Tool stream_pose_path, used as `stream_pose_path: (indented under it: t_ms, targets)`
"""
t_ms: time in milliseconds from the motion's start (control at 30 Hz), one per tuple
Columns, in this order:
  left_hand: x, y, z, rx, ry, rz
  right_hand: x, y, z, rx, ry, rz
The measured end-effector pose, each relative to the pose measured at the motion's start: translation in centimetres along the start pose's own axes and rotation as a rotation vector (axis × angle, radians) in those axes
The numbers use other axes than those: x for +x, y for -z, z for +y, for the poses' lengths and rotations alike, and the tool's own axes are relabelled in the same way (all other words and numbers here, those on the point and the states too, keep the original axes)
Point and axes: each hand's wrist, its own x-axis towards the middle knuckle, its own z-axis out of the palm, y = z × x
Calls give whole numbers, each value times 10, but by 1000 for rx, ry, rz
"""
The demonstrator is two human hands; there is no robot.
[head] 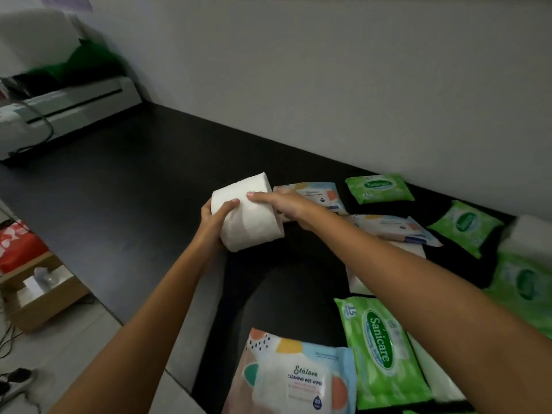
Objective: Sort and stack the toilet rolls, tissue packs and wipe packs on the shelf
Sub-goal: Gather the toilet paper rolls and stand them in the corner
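A white toilet roll (249, 218) lies on its side above the black shelf (134, 174), held between both hands. My left hand (213, 224) grips its near-left end. My right hand (279, 204) presses on its top right side. Green Sanicare wipe packs lie scattered on the right: one at the back (378, 188), one further right (466, 227), one near me (380, 351). Pastel Stalove wipe packs lie behind the roll (313, 194), under my right arm (388, 227) and at the front edge (294, 375).
A white printer (62, 109) with a cable sits at the shelf's far left end. On the floor to the left stand a cardboard box (41, 291) and a red bag (18, 246). A white wall runs along the back. More white tissue packs (528, 231) lie far right.
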Motion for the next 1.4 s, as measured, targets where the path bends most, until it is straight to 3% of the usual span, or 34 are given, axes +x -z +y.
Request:
stream_pose_path:
  t_ms: [100, 400, 733, 967, 1133, 1300, 1400]
  targets:
    - [0, -23, 11, 4, -14, -131, -18, 32, -7, -17, 65, 85]
    - [-12, -141, 44, 28, -87, -293, -88, 127, -5, -136, 186, 481]
    - [-94, -333, 19, -127, 42, -623, -215, 250, 87, -36, 28, 909]
    - [-158, -444, -9, 172, 95, -862, -298, 308, 163, -114, -79, 1194]
    - [-184, -505, -20, 179, 77, -896, -336, 349, 183, -412, -130, 1186]
    - [-196, -541, -25, 211, -117, -913, -337, 387, 195, -587, -105, 1136]
    - [-192, -555, -26, 225, -53, -952, -326, 404, 203, -662, -107, 1124]
